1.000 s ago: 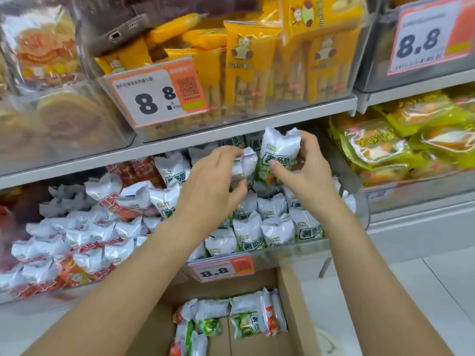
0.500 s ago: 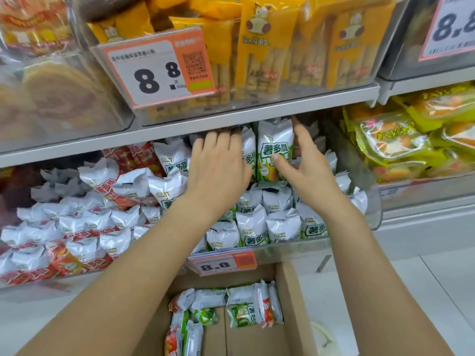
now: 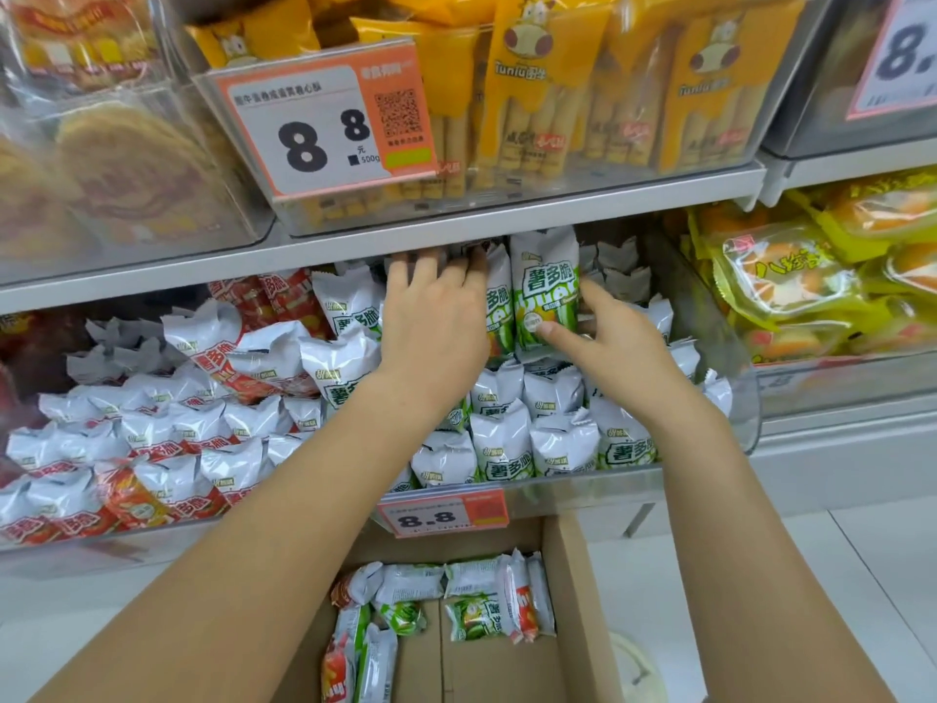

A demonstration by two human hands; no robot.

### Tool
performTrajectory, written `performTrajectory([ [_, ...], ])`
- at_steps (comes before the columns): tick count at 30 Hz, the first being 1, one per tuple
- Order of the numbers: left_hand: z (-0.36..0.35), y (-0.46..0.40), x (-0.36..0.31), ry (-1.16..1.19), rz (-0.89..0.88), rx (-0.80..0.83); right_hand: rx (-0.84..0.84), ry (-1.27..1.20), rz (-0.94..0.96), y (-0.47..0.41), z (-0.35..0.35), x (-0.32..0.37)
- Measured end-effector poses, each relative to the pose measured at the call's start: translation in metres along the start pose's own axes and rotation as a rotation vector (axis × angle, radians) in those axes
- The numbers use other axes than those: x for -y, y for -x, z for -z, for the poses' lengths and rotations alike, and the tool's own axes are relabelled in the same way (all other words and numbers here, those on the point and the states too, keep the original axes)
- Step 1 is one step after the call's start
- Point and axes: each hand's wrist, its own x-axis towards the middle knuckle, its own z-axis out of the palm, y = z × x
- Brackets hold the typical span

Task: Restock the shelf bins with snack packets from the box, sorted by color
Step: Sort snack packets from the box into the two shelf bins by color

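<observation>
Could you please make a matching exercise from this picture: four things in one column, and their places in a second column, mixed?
Things:
1. green packets
2. red packets
3. cardboard box
4. yellow stick packs

Places:
A. upper shelf bin, behind the 8.8 price tag
B. on the floor under the shelf
C. lower bin on the left
D. lower bin in the middle, between both hands

Pairs: 1-D, 2-C, 3-B, 4-A

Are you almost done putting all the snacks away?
Not yet. The green bin and the red bin already look well filled. The left hand and right hand are setting tall green packets upright at the back. The box holds more green and red packets to sort.
</observation>
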Motion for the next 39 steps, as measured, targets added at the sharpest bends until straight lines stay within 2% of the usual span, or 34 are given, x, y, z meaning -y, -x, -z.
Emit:
performTrajectory([
  [2, -0.001, 0.000, -0.001, 0.034, -0.002, -0.008, 0.025, 0.007, -0.021, 0.000, 0.002, 0.000],
  [5, -0.002, -0.001, 0.001, 0.003, 0.000, 0.006, 0.028, 0.162, -0.010, 0.002, 0.000, 0.003],
  [11, 0.003, -0.001, -0.001, 0.002, 0.030, 0.070, -0.081, 0.232, -0.023, 0.001, -0.004, 0.002],
  [17, 0.009, -0.006, 0.001, 0.009, 0.024, 0.082, 0.000, 0.329, -0.013, 0.003, -0.001, -0.001],
  [23, 0.005, 0.002, 0.002, 0.042, 0.018, 0.061, -0.116, 0.163, -0.008, 0.002, -0.006, 0.006],
  [29, 0.011, 0.026, 0.000, 0.184, -0.089, 0.035, -0.151, 0.288, -0.061, -0.003, -0.011, 0.006],
  [33, 0.011, 0.051, -0.011, 0.147, -0.190, 0.074, -0.139, 0.256, -0.062, -0.001, -0.008, 0.010],
  [35, 0.014, 0.059, -0.010, 0.163, -0.177, 0.094, -0.159, 0.247, -0.074, 0.003, -0.004, 0.013],
  [39, 0.030, 0.088, 0.000, 0.386, -0.171, 0.019, -0.322, 0.252, 0.020, 0.025, 0.006, 0.029],
])
